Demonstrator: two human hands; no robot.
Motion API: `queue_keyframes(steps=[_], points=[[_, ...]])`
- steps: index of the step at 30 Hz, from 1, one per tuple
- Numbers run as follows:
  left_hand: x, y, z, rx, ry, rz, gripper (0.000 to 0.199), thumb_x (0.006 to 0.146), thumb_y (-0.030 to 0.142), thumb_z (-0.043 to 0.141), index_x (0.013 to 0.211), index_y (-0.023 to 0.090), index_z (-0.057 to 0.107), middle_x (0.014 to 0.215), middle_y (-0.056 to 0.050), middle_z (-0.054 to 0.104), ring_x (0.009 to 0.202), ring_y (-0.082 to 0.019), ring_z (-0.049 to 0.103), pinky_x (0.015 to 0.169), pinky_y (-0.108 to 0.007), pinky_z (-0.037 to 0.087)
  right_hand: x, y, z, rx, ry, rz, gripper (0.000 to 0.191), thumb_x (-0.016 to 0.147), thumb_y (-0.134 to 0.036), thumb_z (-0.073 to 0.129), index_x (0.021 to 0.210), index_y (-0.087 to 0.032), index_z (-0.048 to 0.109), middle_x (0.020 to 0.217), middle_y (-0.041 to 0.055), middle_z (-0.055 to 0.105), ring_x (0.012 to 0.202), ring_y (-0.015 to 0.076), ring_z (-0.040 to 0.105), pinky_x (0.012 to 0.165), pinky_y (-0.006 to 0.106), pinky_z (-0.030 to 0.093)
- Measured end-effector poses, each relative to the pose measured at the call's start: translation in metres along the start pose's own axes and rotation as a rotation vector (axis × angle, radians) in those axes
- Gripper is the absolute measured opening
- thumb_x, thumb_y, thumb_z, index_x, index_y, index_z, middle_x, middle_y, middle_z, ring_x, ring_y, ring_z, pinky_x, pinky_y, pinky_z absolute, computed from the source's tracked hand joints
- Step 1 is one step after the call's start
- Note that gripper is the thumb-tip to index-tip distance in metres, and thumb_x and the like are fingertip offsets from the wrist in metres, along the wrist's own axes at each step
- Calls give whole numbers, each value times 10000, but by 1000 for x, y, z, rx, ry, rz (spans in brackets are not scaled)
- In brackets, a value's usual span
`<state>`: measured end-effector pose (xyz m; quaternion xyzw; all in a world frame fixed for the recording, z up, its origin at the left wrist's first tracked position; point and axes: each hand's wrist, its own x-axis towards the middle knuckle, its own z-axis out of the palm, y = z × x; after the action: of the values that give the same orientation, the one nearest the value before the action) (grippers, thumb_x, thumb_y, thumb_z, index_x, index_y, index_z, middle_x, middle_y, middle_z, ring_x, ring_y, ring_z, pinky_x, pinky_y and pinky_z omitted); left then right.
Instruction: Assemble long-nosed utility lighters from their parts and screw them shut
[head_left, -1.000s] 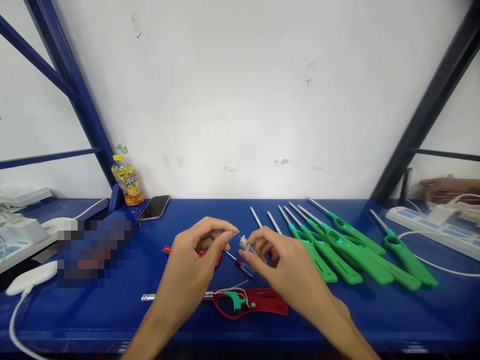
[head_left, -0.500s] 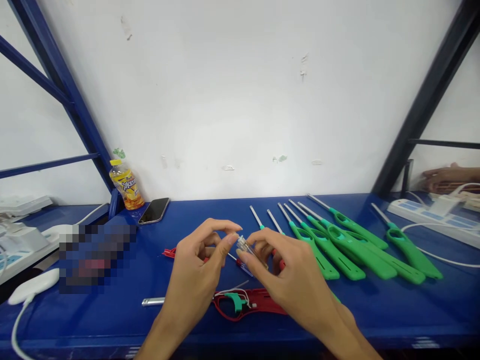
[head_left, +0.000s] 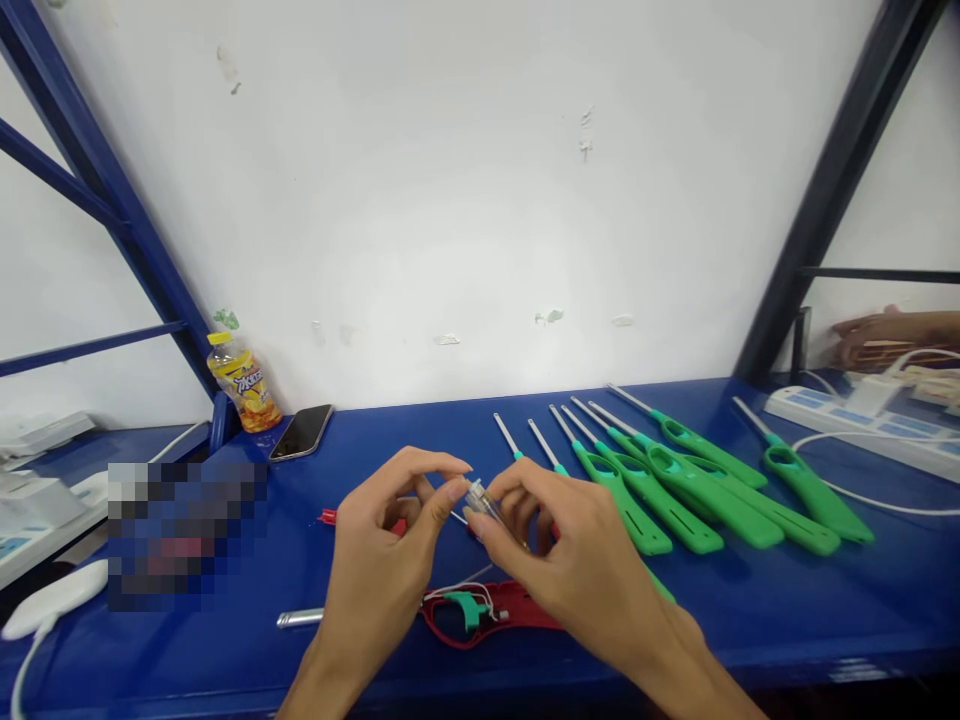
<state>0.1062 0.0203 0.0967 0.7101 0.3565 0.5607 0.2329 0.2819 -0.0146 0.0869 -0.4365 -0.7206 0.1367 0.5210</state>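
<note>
My right hand (head_left: 574, 540) is closed around a small clear lighter fuel tank (head_left: 480, 497), tilted with its whitish valve end toward my left hand. The thumb and index finger of my left hand (head_left: 401, 525) pinch at that valve end; its other fingers are curled. Below both hands lies an opened red lighter casing (head_left: 521, 606) with a green trigger (head_left: 469, 608) and white wires inside. Its metal tube (head_left: 300, 619) sticks out to the left, partly behind my left wrist. Red parts (head_left: 327, 517) lie behind my hands, mostly hidden.
Several green long-necked lighters (head_left: 675, 500) lie on the blue table (head_left: 225, 660) to the right. At the back left are a drink bottle (head_left: 246, 385) and a phone (head_left: 301, 432). Power strips (head_left: 862, 420) with cables sit on both sides. Another person's hand (head_left: 892, 335) shows far right.
The view has shifted slightly. Both hands stay together at the fuel tank, and the left fingertips have shifted a little at its valve end.
</note>
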Motion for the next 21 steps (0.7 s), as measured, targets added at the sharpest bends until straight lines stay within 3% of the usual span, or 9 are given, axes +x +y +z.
queue_keyframes(steps=[5,11,15,21], points=[[-4,-3,2,27,4,147,111,993,186,685,955,282,727,878,28,672,682,-113,579,532,-215,427,2,-2,2,70,1,-12,103,934,-212,694,863,-222,621,650,-78,654,547,73,615,540,165,460],[-9,-7,13,-26,82,352,266,992,30,585,819,231,574,805,33,608,727,-126,567,622,-246,447,-1,0,6,123,-13,-62,160,959,-206,640,819,-221,563,648,-67,640,524,77,604,522,169,465],[-14,-6,16,-22,80,330,339,966,-5,574,744,219,450,792,33,593,718,-135,515,651,-265,432,0,3,4,129,-55,-79,203,954,-213,632,778,-222,533,645,-66,588,504,73,555,487,179,421],[-19,-2,18,-15,85,299,376,949,0,558,657,203,436,771,4,560,733,-153,510,670,-281,455,1,8,-9,180,-198,-28,185,931,-182,664,806,-225,535,623,-91,572,502,65,515,471,179,368]])
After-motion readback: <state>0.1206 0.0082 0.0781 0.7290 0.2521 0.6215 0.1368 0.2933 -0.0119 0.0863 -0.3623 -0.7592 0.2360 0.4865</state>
